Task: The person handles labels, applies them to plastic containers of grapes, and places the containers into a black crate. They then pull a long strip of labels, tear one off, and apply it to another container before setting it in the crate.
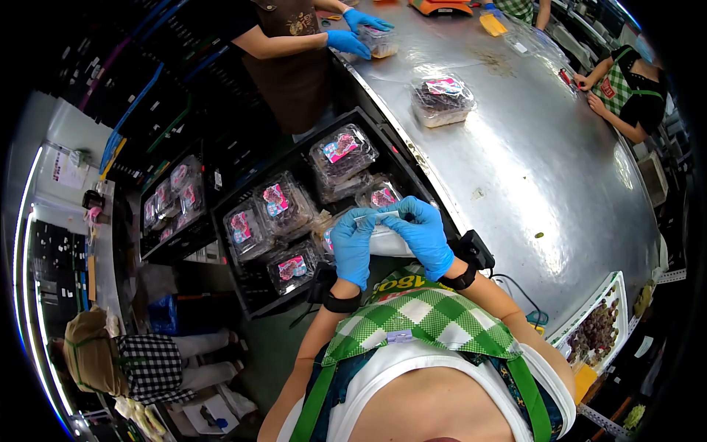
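Note:
My left hand [350,247] and my right hand [423,237], both in blue gloves, meet in front of my apron. Their fingertips pinch a thin white strip [377,215] from both ends; it looks like a label seen edge-on. Just beneath them is a flat white item [387,243], partly covered by the hands. Under and beyond my hands, a black crate [403,153] holds several clear plastic boxes with pink-and-blue labels, such as this labelled box [280,204] of dark fruit. Another box [382,194] is partly hidden behind my fingers.
A metal table [508,191] runs along the right, with a labelled fruit box [442,99] on it. Across it, a co-worker's blue-gloved hands [357,35] touch another box. A second crate [166,247] stands left. A white-rimmed crate of grapes [595,331] is lower right.

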`<state>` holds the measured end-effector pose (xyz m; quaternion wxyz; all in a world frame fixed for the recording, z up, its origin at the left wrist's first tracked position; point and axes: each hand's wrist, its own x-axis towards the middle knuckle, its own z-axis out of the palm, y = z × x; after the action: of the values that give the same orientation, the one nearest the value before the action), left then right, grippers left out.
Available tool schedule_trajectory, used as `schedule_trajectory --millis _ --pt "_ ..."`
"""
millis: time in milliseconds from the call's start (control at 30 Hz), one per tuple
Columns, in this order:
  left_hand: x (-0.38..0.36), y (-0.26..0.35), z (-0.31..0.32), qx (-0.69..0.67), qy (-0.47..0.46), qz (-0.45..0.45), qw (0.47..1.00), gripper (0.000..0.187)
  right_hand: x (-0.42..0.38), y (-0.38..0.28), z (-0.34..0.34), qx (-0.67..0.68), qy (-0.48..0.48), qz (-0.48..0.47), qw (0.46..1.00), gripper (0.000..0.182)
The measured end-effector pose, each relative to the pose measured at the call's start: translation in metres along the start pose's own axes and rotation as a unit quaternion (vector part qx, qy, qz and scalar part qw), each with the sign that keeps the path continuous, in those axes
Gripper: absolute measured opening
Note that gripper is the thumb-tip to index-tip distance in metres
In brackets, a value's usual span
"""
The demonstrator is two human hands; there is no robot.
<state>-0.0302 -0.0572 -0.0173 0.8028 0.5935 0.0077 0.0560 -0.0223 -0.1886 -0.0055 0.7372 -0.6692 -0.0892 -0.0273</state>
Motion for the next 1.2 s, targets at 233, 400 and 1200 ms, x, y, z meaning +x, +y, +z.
schedule_trajectory --millis 233,400,1200 --pt "-0.004 0.004 0.003 0.130 0.035 0.121 0.983 0.013 -0.003 0.008 0.012 0.008 0.056 -0.063 0.996 0.005" --pt "-0.002 0.005 0.004 0.107 0.029 0.091 0.990 0.014 -0.004 0.006 0.012 -0.019 0.072 -0.068 0.995 0.007" --pt "-0.003 0.007 0.013 0.174 0.015 0.131 0.976 0.012 -0.005 -0.012 0.000 0.167 -0.001 0.054 0.984 0.017"
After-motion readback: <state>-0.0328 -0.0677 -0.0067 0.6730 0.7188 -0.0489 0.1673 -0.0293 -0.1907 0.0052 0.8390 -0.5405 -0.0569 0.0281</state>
